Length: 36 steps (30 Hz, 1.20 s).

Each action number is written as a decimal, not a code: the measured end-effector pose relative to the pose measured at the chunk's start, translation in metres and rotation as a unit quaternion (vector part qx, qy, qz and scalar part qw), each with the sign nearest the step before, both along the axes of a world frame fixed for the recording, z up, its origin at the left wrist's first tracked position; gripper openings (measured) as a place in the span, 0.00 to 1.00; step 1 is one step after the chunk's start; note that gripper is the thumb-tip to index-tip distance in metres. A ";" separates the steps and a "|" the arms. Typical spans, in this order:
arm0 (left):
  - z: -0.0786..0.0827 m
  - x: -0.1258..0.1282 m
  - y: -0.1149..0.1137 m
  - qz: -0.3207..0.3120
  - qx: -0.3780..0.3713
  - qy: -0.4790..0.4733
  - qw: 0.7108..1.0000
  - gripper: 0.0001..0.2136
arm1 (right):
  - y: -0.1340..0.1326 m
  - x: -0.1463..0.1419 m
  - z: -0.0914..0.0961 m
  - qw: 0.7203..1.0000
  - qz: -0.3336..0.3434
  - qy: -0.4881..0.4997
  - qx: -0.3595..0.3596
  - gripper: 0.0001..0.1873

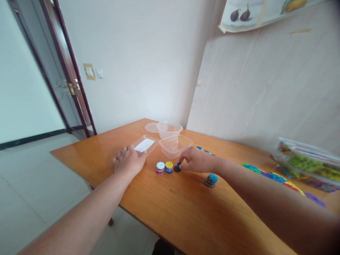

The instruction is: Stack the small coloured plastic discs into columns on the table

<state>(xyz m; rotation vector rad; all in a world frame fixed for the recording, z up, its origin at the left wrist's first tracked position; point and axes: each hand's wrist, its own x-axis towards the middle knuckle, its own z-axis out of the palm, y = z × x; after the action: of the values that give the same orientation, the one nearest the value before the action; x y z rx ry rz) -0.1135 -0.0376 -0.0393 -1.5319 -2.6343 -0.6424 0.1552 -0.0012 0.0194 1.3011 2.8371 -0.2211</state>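
Observation:
My left hand [129, 160] lies on the table with its fingers apart, its thumb at the edge of a clear plastic lid [152, 150] that has a white label [144, 145]. My right hand [195, 160] pinches a small dark blue notched disc [179, 164] just above a black notched disc [177, 169]. To the left of these stand two short stacks of notched plastic discs, one with a white top [160, 165] and one with a yellow top [169, 165]. Another disc stack [211, 180], blue on top, stands below my right wrist.
Behind my hands are a clear rectangular container [175, 152], a round tub [169, 130] and a round lid [151, 128]. Linked coloured discs [276, 177] run along the right, partly behind my forearm. Packed clear bags or boxes [310, 163] stand at the far right by the wall.

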 end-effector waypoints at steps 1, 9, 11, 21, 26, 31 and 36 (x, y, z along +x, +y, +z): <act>0.000 0.000 0.000 0.000 0.001 0.000 1.000 0.30 | -0.001 -0.002 0.000 1.000 0.008 -0.003 -0.003 0.20; 0.000 -0.001 0.000 -0.002 0.003 -0.002 1.000 0.30 | 0.003 0.013 0.009 0.994 -0.094 0.020 -0.045 0.18; -0.001 -0.002 0.000 -0.002 0.003 -0.002 1.000 0.30 | 0.008 0.024 0.013 0.986 -0.142 0.014 -0.081 0.18; -0.002 -0.002 0.002 0.004 0.002 0.003 1.000 0.30 | 0.022 0.053 0.006 0.979 -0.155 -0.032 -0.132 0.18; -0.003 -0.002 0.002 0.003 0.005 0.003 1.000 0.30 | 0.020 0.051 0.005 0.977 -0.156 -0.043 -0.135 0.16; -0.001 -0.001 0.002 0.002 0.002 0.000 1.000 0.30 | 0.013 0.041 0.007 0.984 -0.140 -0.031 -0.103 0.21; -0.001 -0.001 0.002 0.000 0.002 0.000 1.000 0.30 | -0.002 0.016 0.005 0.998 -0.054 0.010 -0.020 0.19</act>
<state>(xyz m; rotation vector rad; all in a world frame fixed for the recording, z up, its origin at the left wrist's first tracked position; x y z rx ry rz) -0.1148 -0.0358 -0.0407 -1.5307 -2.6311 -0.6486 0.1712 -0.0033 0.0244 1.4549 2.7648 -0.2925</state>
